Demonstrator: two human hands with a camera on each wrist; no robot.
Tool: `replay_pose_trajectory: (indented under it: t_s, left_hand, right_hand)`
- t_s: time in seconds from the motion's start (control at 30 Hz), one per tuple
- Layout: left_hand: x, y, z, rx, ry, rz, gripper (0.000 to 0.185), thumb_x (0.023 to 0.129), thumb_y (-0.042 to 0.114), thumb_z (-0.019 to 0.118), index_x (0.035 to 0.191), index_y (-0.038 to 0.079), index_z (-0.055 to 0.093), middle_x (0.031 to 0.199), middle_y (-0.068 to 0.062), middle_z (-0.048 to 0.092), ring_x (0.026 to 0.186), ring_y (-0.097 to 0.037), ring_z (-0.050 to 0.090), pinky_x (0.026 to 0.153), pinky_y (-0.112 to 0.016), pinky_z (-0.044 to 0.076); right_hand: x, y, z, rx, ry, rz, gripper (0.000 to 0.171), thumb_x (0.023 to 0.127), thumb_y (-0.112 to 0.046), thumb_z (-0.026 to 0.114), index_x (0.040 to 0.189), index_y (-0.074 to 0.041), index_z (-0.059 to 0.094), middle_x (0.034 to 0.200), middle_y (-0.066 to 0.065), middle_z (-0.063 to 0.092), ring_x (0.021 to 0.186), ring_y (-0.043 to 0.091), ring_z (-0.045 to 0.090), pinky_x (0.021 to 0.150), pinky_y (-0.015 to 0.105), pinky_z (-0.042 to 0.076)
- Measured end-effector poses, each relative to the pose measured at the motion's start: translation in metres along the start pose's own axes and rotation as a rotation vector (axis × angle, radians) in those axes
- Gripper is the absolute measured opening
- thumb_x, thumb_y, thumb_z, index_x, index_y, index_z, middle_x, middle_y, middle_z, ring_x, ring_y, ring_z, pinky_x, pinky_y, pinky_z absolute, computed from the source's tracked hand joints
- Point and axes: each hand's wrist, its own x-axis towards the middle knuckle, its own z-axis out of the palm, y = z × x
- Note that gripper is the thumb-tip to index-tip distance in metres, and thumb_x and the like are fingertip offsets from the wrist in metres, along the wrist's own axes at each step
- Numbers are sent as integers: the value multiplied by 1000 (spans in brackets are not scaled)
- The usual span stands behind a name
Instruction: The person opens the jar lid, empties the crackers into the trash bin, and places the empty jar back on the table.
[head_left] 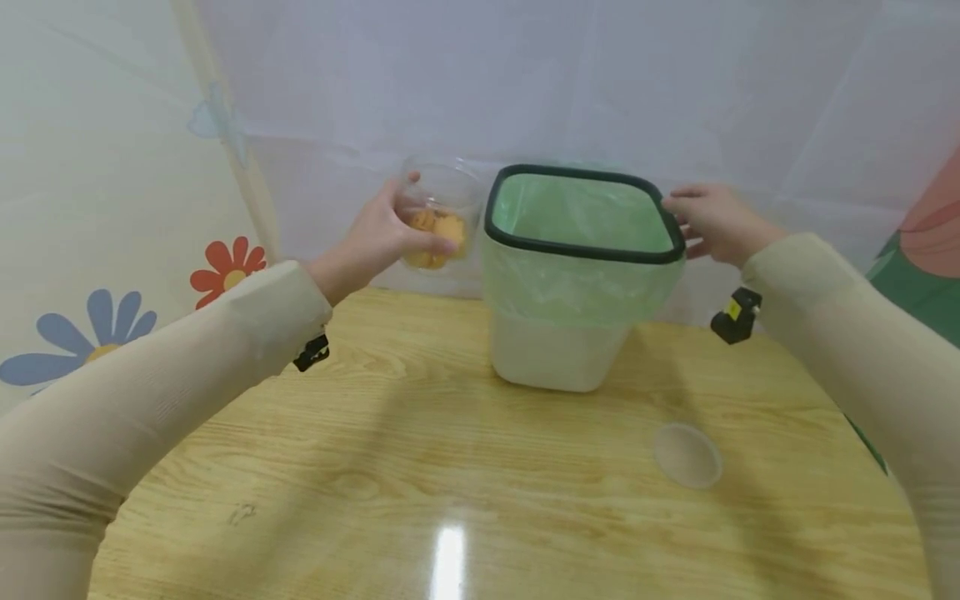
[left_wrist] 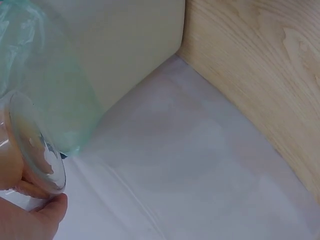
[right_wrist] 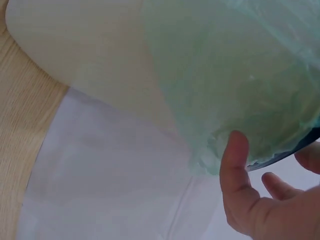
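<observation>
My left hand [head_left: 382, 237] grips a clear, round plastic container [head_left: 442, 179] with orange-yellow pieces [head_left: 438, 237] inside, whose exact kind I cannot tell. It is beside the left of a white trash bin [head_left: 551, 354], above the table. A green plastic bag [head_left: 585, 287] lines this bin and folds down outside, under a dark rim [head_left: 585, 248]. At the bin's right side my right hand [head_left: 712, 221] touches the rim and bag with spread, loosely bent fingers [right_wrist: 235, 155]. In the left wrist view only the container's round end [left_wrist: 37, 142] and some fingertips show.
A round, pale translucent disc [head_left: 687, 455] lies on the wood-grain table [head_left: 420, 467], right of and nearer than the bin. Behind stands a white sheet [head_left: 360, 67], and a flower-printed panel [head_left: 90, 192] hangs at left. Black wrist cameras sit below both sleeves.
</observation>
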Motion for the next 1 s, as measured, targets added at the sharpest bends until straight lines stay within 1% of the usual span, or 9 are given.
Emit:
replay_pose_trajectory:
  t_s: [0.1,0.2,0.3,0.5,0.6,0.7,0.77,0.87,1.0]
  left_hand:
    - [3,2,-1,26,1,1,105,77,12,82,156,16,12,140,-15,44,124,-25,46,103,-41,40]
    - [7,4,-2,42,-3,17,107,76,13,83,156,17,12,139,-15,44,124,-25,46,101,-41,42]
    - [10,5,-5,73,-2,39,110,75,15,84,157,18,11,139,-14,43,125,-24,46,102,-41,42]
    - [19,10,-12,155,-6,66,114,73,20,87,157,22,9,141,-13,41,130,-24,42,105,-41,38]
    - [23,14,-14,172,-20,55,115,74,20,86,157,23,7,142,-12,41,130,-24,42,106,-41,38]
    - [26,19,-14,200,-37,38,116,75,22,86,157,25,4,145,-11,40,131,-24,41,106,-40,38]
    - [28,23,-14,214,-47,35,116,75,23,85,157,26,3,147,-10,39,132,-23,40,105,-39,38]
    - [31,27,-13,224,-60,43,116,75,23,85,157,27,4,149,-9,39,131,-22,41,104,-39,40]
    - [34,29,-12,246,-72,60,113,74,20,86,157,26,9,150,-9,38,132,-23,41,103,-39,41]
  right_hand:
    - [4,2,-2,2,2,-2,63,105,-35,35,154,-2,16,129,21,40,101,21,54,87,37,51]
    - [9,3,-5,51,-19,18,61,104,-33,38,154,-2,18,111,9,44,83,10,56,74,29,53]
    - [13,3,-7,122,-48,52,62,104,-32,41,154,-3,18,105,6,50,80,10,60,71,28,53]
    - [18,0,-5,202,-49,103,62,103,-29,44,153,-3,19,83,-1,57,74,10,62,68,28,53]
    - [20,0,-3,255,-24,127,49,102,-24,47,145,-4,34,87,1,56,74,12,62,67,29,54]
    - [22,1,-2,358,-13,150,25,101,-18,50,123,-6,47,93,4,55,77,13,62,68,30,55]
    - [22,3,-2,422,-21,164,14,100,-16,50,112,-7,48,94,4,56,79,12,61,68,29,55]
    - [22,5,-5,495,-50,182,12,101,-17,48,110,-9,49,89,1,57,79,12,58,70,27,54]
    - [19,7,-7,585,-56,218,11,100,-15,51,109,-8,51,84,3,62,76,13,60,74,27,54]
